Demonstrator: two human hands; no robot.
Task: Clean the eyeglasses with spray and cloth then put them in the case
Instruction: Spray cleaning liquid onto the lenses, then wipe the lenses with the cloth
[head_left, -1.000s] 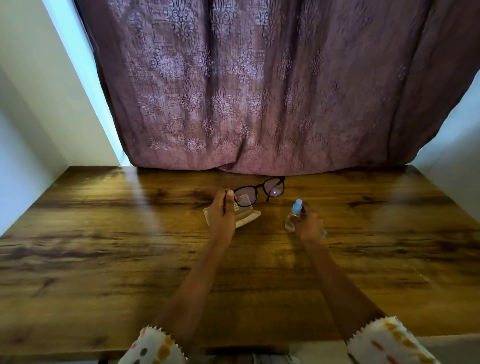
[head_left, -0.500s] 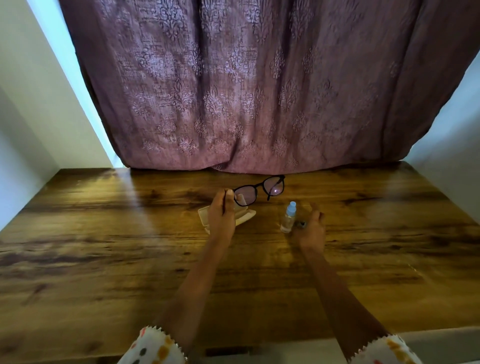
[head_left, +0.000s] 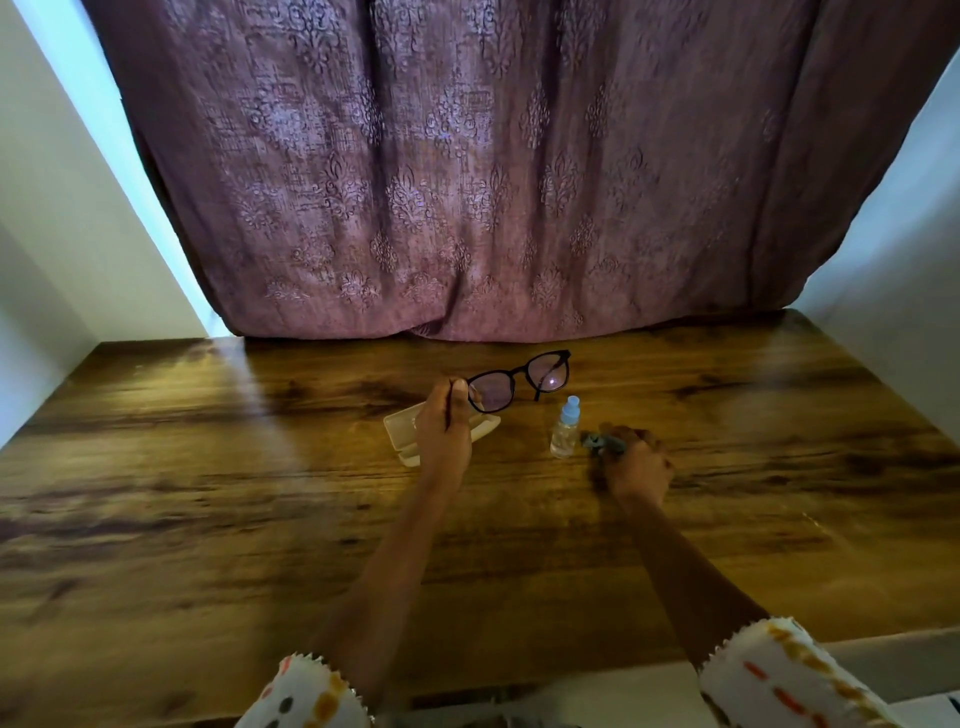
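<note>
Right hand (head_left: 636, 465) off the spray bottle (head_left: 565, 428), fingers (head_left: 631, 435) now on the grey cloth (head_left: 602, 442) beside it.

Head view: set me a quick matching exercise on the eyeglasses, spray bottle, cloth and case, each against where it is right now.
Things
1. eyeglasses
2. spray bottle
3. cloth
4. case

Places
A. standing upright on the table, no hand on it
B. lying on the table, partly hidden behind the left hand
C. held up off the table by the left hand
D. on the table, gripped by the right hand

Pairs: 1-C, 2-A, 3-D, 4-B
</note>
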